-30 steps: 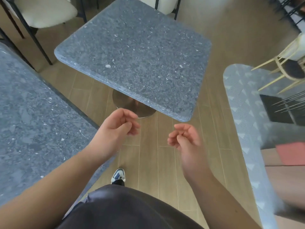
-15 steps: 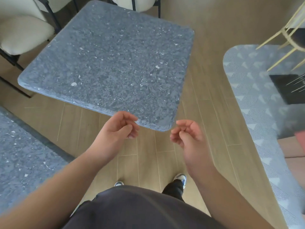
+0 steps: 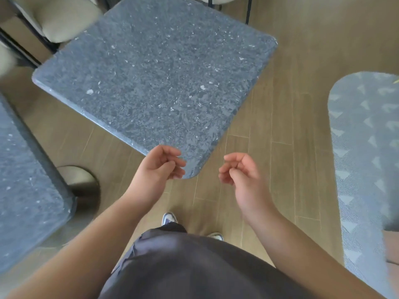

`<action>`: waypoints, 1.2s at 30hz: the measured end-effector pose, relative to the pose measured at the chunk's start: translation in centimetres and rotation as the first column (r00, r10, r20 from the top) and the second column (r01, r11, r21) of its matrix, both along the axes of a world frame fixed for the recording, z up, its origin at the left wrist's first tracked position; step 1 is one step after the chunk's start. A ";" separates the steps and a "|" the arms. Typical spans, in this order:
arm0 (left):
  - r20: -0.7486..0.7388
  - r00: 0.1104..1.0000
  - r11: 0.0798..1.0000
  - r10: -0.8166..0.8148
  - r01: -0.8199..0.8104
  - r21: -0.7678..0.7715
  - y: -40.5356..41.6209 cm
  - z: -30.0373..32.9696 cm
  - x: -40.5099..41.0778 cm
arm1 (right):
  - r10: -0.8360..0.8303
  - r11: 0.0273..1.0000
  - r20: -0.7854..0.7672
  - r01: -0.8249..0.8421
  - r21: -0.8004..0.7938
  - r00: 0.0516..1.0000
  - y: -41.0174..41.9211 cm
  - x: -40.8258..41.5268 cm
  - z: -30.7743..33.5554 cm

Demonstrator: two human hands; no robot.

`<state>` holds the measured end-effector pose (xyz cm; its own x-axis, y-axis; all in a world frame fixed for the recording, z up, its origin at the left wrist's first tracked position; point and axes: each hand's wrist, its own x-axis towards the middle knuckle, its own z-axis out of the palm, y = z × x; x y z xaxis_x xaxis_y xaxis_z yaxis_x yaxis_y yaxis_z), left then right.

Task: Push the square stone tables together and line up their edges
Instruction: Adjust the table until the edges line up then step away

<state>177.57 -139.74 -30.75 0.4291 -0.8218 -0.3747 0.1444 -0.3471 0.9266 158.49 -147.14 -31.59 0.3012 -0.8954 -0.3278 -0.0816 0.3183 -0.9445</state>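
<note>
A square grey speckled stone table [image 3: 155, 83] stands ahead of me, turned so one rounded corner points at me. A second stone table [image 3: 23, 180] of the same look fills the left edge, with a gap of wooden floor between the two. My left hand [image 3: 158, 167] hovers at the near corner of the first table, fingers loosely curled, holding nothing. My right hand [image 3: 239, 171] hangs to the right of that corner over the floor, fingers loosely curled and holding nothing.
Cream-cushioned chairs [image 3: 64, 20] with dark frames stand behind the tables at the top left. A round metal base [image 3: 79, 182] shows beside the left table. A grey patterned rug [image 3: 364, 160] lies on the right. My feet are on the wooden floor [image 3: 280, 147] below.
The view has shifted: the near table corner now sits between my hands, and the left table shows more of its edge and base. Both hands keep the same loose curl.
</note>
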 end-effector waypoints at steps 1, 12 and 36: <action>0.006 1.000 1.000 0.020 -0.020 0.006 0.1 -0.1 0.2 | 0.014 1.000 -0.006 -0.014 0.011 1.000 -0.3 0.3 -0.2; -0.001 0.992 0.991 0.126 -0.126 -0.048 -0.6 0.3 4.3 | 0.135 0.991 -0.033 -0.136 -0.004 0.990 -4.2 6.0 0.0; 0.036 0.944 0.942 0.328 -0.325 -0.083 -27.8 1.9 -9.0 | 0.301 0.952 0.035 -0.298 -0.065 0.953 -33.9 -7.0 2.0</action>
